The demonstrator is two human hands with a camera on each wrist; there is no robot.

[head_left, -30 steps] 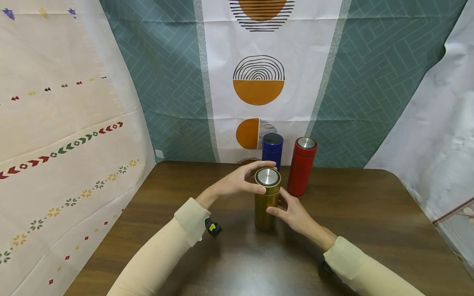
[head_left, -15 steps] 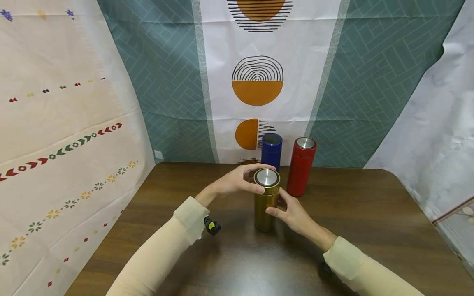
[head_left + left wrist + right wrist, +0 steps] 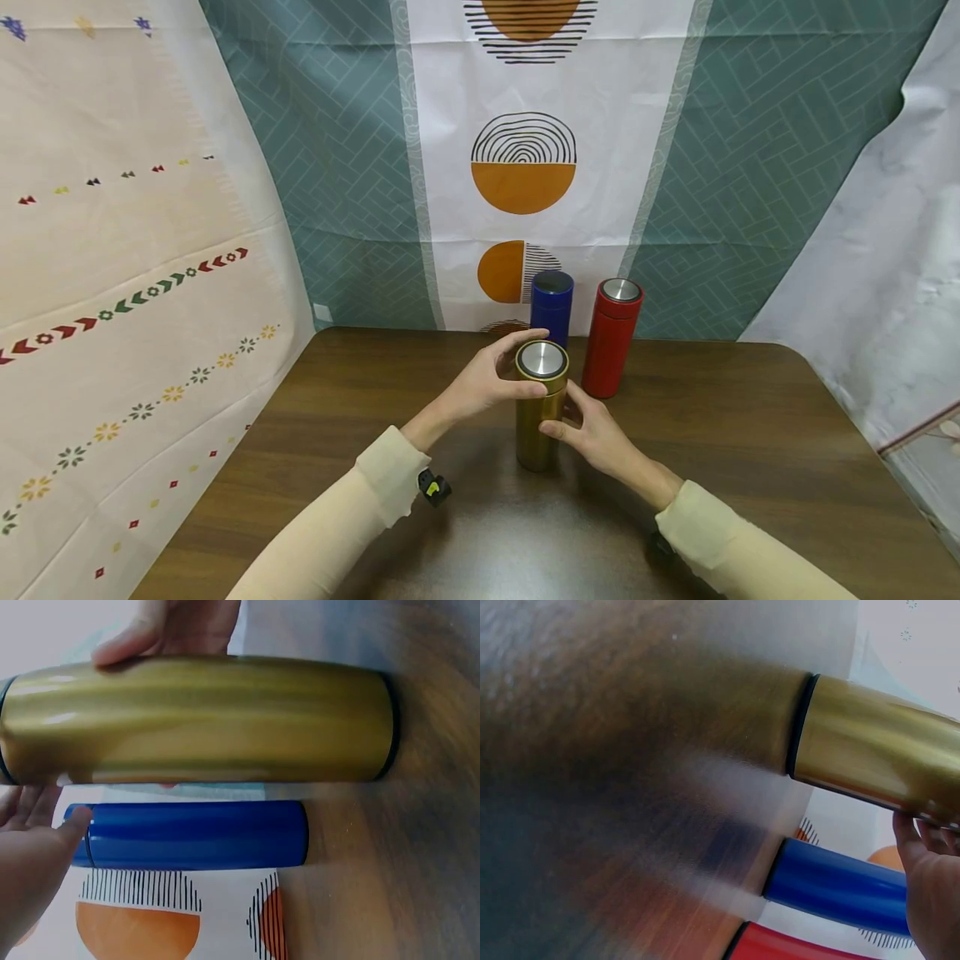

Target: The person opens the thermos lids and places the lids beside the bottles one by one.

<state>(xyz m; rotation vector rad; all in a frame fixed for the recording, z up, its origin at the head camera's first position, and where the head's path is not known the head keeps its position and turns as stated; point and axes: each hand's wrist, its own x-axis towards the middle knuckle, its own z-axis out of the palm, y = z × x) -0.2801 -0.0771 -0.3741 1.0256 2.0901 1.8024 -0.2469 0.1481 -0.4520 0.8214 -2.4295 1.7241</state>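
A gold thermos flask [image 3: 537, 433] with a silver-topped lid [image 3: 542, 358] stands upright on the wooden table. My left hand [image 3: 491, 379] holds it round the lid from the left, thumb in front and fingers behind. Lower down, my right hand [image 3: 596, 429] grips the body from the right side, its thumb across the front. The left wrist view shows the gold body [image 3: 217, 724] lying across the frame, with the lid mostly cut off at the left. In the right wrist view the base of the gold flask [image 3: 855, 739] meets the tabletop.
Behind the gold flask stand a blue thermos flask [image 3: 551, 308], partly hidden, and a red thermos flask [image 3: 611, 342] to its right. A patterned cloth [image 3: 360, 167] hangs along the table's back edge. The brown table [image 3: 750, 433] stretches out on both sides.
My left hand has turned slightly round the lid: its thumb has shifted right across the front and its wrist a little right. The right hand and the flasks stay in place.
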